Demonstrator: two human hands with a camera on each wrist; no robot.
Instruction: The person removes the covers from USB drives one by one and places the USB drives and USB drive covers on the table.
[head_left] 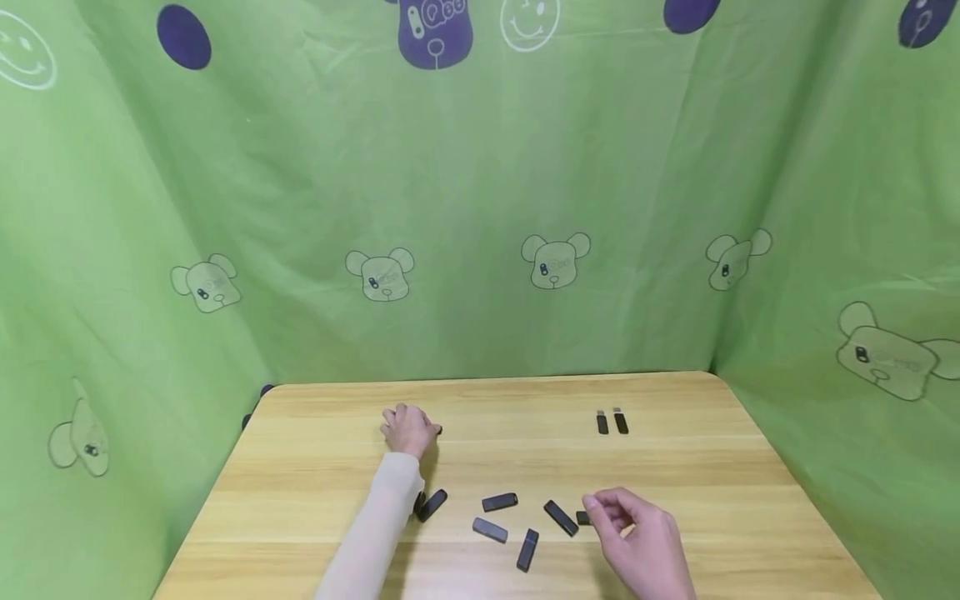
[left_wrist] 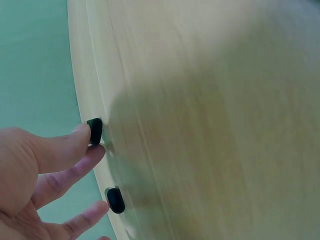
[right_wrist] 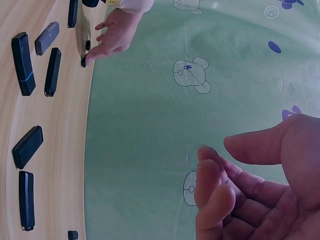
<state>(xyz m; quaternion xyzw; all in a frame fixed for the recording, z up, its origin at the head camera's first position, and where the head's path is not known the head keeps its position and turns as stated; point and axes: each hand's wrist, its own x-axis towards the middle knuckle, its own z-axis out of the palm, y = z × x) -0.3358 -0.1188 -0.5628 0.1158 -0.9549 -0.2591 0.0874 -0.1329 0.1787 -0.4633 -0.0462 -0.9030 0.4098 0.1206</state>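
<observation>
My left hand (head_left: 411, 428) rests on the wooden table (head_left: 315, 467) toward the back. Its thumb and forefinger pinch a small black cap (left_wrist: 95, 131) that stands on the table. A second black cap (left_wrist: 115, 200) stands just beside the other fingers. My right hand (head_left: 602, 507) hovers at the front right with its fingers loosely curled and nothing between them. It is right next to a small black cap (head_left: 583, 517). Several black USB sticks (head_left: 499, 502) lie scattered between the two hands. One stick (head_left: 432, 505) lies against my left sleeve.
Two more USB sticks (head_left: 611, 422) lie side by side, metal plugs bare, at the back right of the table. Green printed cloth (head_left: 480, 208) walls in the table on three sides. The table's left edge (head_left: 217, 483) is close to my left arm.
</observation>
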